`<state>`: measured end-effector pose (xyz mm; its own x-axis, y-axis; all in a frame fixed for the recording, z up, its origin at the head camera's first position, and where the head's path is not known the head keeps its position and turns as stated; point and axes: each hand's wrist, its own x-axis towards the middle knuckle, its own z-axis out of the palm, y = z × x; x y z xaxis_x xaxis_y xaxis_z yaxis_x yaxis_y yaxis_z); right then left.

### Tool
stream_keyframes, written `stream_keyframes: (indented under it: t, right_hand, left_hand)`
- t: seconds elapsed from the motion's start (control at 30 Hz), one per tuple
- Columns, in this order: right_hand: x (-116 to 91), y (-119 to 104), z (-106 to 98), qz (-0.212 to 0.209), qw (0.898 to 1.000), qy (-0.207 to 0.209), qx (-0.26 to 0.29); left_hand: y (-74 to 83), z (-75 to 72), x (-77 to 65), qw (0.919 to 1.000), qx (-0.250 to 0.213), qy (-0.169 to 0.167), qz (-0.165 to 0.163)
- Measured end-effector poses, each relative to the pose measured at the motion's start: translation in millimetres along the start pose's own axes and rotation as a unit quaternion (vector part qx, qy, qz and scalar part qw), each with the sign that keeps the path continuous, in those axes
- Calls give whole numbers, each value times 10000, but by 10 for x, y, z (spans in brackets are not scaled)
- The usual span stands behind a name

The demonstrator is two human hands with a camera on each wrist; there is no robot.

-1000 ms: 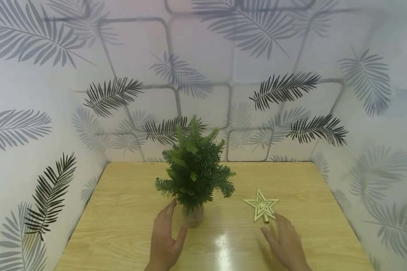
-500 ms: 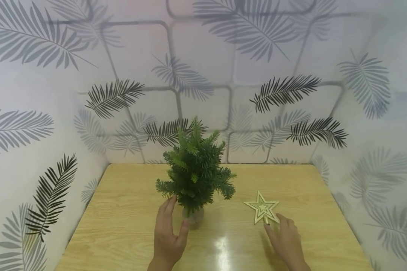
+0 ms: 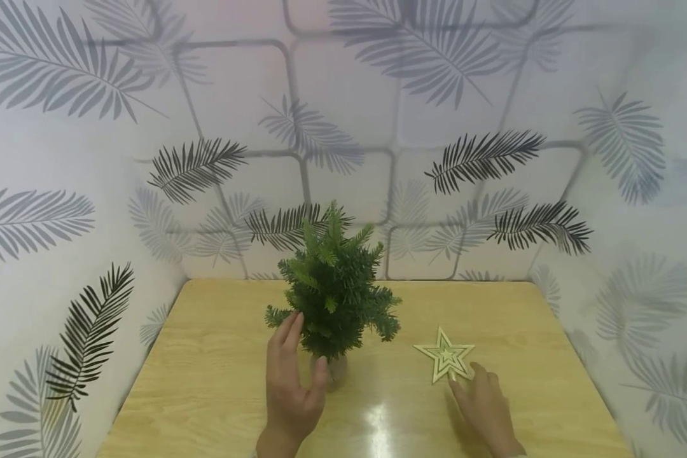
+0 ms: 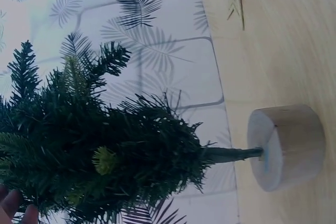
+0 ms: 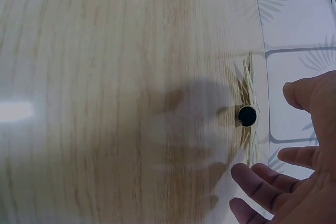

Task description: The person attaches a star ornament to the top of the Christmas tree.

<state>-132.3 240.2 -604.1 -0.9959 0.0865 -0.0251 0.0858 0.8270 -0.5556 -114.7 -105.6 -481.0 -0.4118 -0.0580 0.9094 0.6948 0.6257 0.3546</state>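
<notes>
A small artificial Christmas tree (image 3: 343,286) stands upright on the table, its trunk set in a round wooden base (image 4: 299,148). My left hand (image 3: 294,388) is raised at the tree's left side, fingers straight and thumb apart, overlapping the lower branches in the head view. Only its fingertips (image 4: 11,205) show in the left wrist view. To the right lies a gold star tree topper (image 3: 445,356) with a hollow tube (image 5: 247,116) facing me. Over that tube, my right hand (image 3: 483,404) hovers with thumb and fingers spread apart, nothing between them.
The light wood table (image 3: 206,381) reaches back to a wall (image 3: 349,83) papered with grey and black leaves. More of this paper flanks both sides. A bright glare spot (image 3: 378,426) lies on the tabletop between the hands.
My left hand has risen along the tree's left side toward the branches. My right hand's thumb and index finger have come nearer the star's tube. Tree and star stay in place.
</notes>
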Motion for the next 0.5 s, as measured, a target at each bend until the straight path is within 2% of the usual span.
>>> stream_keyframes:
  t: [0.23,0.5]
  right_hand:
    - [-19,-33,6,164,9993,-180,298]
    - [-1,-16,36,332,9991,-113,241]
  left_hand:
    - [38,2,152,10000,1,-61,14]
    - [79,26,227,9993,231,-195,-235]
